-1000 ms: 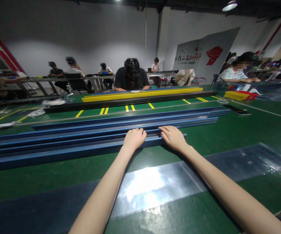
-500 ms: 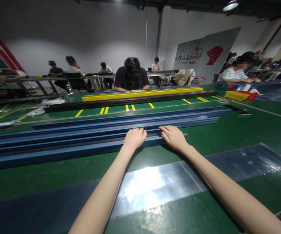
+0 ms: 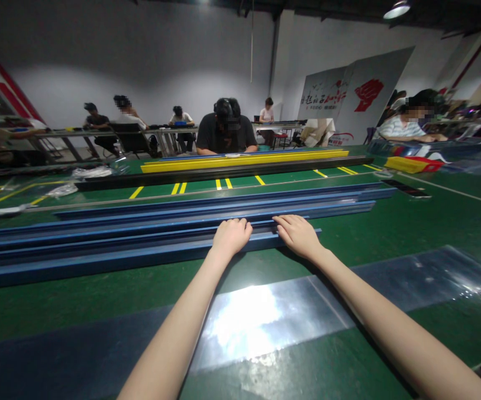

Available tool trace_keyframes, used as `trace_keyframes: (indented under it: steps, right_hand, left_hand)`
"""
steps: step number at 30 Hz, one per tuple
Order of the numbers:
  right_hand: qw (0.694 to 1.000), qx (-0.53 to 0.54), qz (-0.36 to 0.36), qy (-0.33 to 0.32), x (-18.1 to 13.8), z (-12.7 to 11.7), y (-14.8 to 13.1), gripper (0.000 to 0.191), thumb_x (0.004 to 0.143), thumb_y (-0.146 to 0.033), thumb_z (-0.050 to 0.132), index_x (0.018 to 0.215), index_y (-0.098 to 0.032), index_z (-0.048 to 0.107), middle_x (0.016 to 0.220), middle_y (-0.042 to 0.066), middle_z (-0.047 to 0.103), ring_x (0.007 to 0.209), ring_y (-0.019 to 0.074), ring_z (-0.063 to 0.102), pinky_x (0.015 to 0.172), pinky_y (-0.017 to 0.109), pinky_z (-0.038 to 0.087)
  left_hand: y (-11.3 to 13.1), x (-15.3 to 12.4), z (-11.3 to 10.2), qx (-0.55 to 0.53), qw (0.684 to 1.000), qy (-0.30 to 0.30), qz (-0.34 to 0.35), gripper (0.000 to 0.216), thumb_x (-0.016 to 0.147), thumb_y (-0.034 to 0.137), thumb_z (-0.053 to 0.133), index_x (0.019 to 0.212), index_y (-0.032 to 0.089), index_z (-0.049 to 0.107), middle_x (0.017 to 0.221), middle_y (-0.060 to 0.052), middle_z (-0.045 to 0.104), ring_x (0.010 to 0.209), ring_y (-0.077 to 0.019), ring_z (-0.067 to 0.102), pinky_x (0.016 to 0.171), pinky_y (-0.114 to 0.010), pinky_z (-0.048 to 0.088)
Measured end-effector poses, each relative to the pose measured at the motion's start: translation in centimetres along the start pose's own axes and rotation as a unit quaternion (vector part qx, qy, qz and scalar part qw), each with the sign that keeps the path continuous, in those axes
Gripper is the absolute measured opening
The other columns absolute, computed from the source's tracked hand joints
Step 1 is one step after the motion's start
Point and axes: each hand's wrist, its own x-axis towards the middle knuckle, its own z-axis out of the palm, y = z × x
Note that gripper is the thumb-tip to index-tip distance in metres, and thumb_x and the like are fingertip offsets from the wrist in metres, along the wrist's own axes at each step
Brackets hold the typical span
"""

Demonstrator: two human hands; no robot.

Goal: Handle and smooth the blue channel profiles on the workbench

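Note:
Long blue channel-shaped rails lie side by side across the green table. Over the nearest blue rail (image 3: 99, 264), my left hand (image 3: 232, 236) is closed, fingers curled across its edge. A short way to the right, my right hand (image 3: 297, 234) grips the same rail close to its right end, its fingers bent over the top. My palms hide part of the rail, and the fingertips are partly out of sight inside the channel. Behind it lies another blue rail (image 3: 344, 208). Nearer to me, a long clear plastic sleeve (image 3: 282, 311) is spread flat under my forearms.
Yellow rails (image 3: 244, 163) and a black rail (image 3: 207, 175) lie farther back, before a seated person (image 3: 226, 133). A phone (image 3: 407, 189) and a yellow tray (image 3: 407, 164) are at the right. Crumpled plastic (image 3: 93, 173) lies at the left.
The view has shifted very slightly. Both hands stay in the same place on the nearest blue rail.

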Motion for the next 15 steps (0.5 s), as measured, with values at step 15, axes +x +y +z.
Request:
trace_keyframes:
  steps: [15]
  right_hand:
    - [1.000, 0.004, 0.000, -0.004, 0.01, 0.01, 0.02, 0.041, 0.089, -0.029, 0.026, 0.115, -0.014, 0.055, 0.109, 0.007, 0.061, 0.099, 0.0187, 0.053, 0.088, 0.031, 0.035]
  left_hand:
    - [0.04, -0.05, -0.20, 0.000, 1.000, -0.005, -0.004, 0.037, 0.089, 0.026, 0.025, 0.093, 0.013, 0.060, 0.087, -0.010, 0.066, 0.084, -0.0205, 0.062, 0.073, -0.029, 0.044]
